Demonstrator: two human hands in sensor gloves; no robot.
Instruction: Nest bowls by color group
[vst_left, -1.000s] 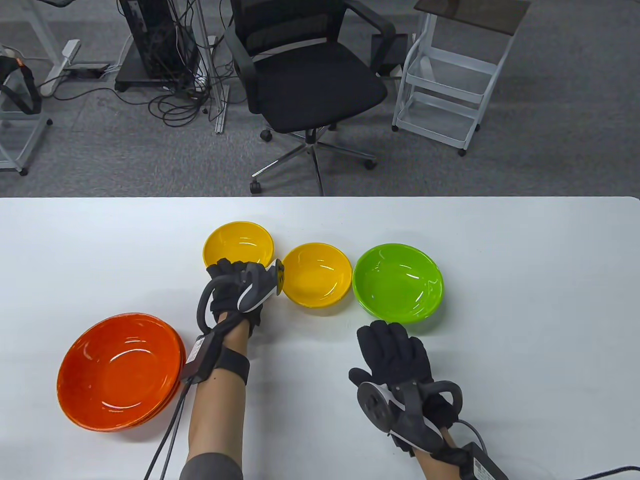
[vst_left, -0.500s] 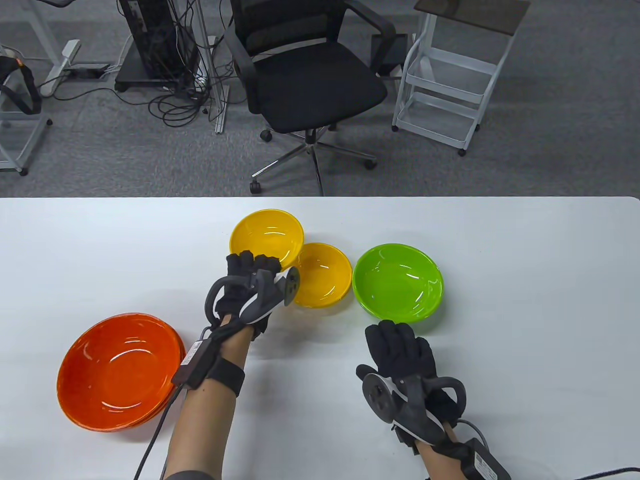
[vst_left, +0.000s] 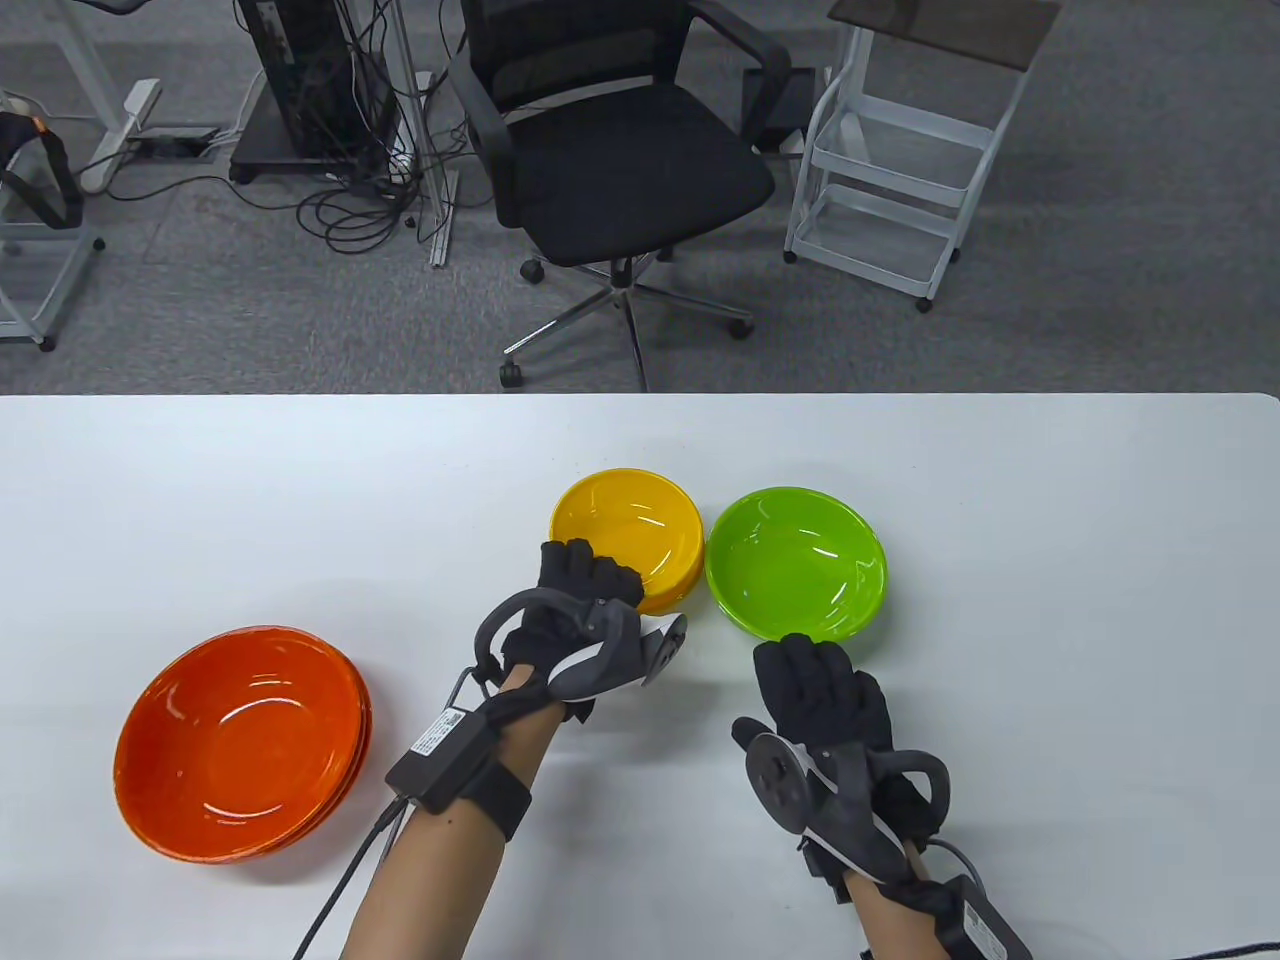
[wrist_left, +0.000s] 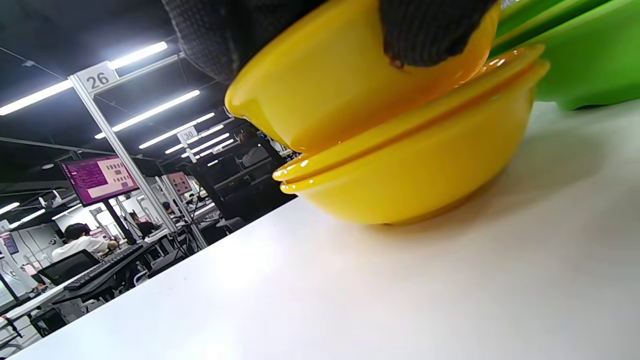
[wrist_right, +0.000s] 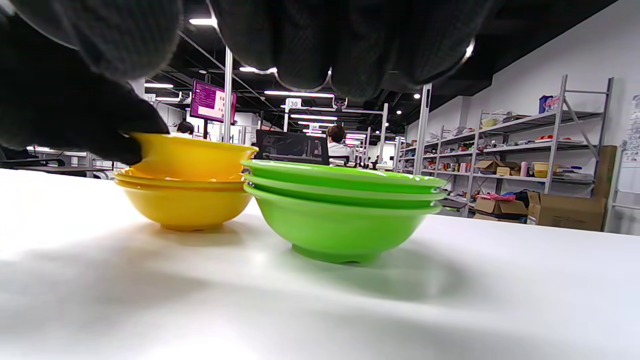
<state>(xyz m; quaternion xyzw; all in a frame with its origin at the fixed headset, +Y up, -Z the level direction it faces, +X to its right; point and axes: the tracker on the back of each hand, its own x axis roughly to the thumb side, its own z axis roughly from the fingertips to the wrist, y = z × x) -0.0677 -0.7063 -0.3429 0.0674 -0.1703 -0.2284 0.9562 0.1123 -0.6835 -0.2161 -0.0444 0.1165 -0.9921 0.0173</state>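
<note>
yellow bowls (wrist_right: 187, 192), green bowls (wrist_right: 340, 210) — just beside

Three yellow bowls (wrist_right: 185, 192), three green bowls (wrist_right: 340, 210), and an orange stack (vst_left: 235, 745) whose count is unclear

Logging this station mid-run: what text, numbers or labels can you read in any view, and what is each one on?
"26": white sign on a pillar, left wrist view.
"30": smaller sign farther back; also sign in the right wrist view.
Purple monitor: text too blurred to read.
Label on the left wrist pack: too small to read.
Bowls: no markings visible.
</note>
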